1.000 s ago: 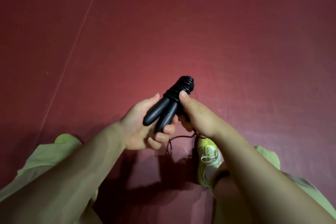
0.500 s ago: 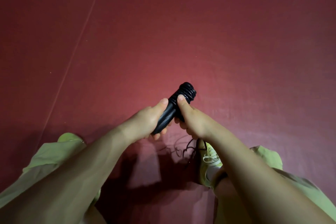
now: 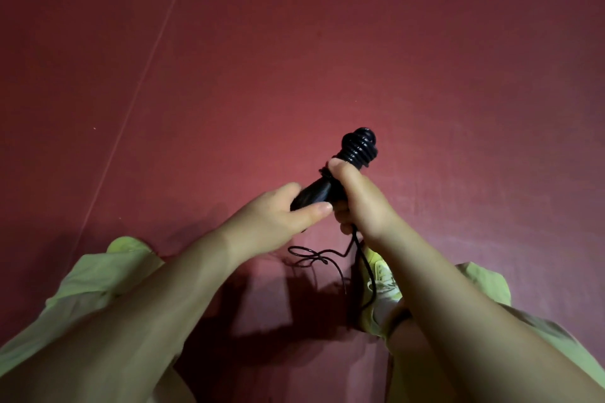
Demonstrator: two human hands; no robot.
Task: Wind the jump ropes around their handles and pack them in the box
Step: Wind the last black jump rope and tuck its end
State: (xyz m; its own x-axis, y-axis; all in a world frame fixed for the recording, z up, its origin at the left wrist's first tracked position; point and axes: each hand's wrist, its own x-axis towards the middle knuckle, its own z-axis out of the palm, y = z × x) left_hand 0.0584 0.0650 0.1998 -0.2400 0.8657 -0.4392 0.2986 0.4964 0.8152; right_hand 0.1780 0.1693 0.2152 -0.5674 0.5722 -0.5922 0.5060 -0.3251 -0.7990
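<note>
Dark red floor mat [image 3: 327, 42] fills the bkgd, w/ a thin pale seam line [image 3: 144, 82] running diagonally on the left. Person's knees in light green trousers [image 3: 98, 288] sit at both lower corners; a yellow-green sneaker [image 3: 381, 275] shows betw. the forearms, partly hidden by the right arm. Both forearms cross the lower frame and block most of the floor beneath. Jump rope handles [image 3: 314, 195], black, are held together above the floor at mid-frame, tilted up to the right; coiled rope [image 3: 359, 149] is wrapped tight round their upper end. Right hand [image 3: 357, 203] grips the handles, thumb pressed up along them just below the coils, fingers curled round. Left hand [image 3: 278, 216] is curled on the lower handle end, index finger extended toward the right hand. Loose rope end [image 3: 314, 255] hangs from under the right hand and loops over the floor near the sneaker.
</note>
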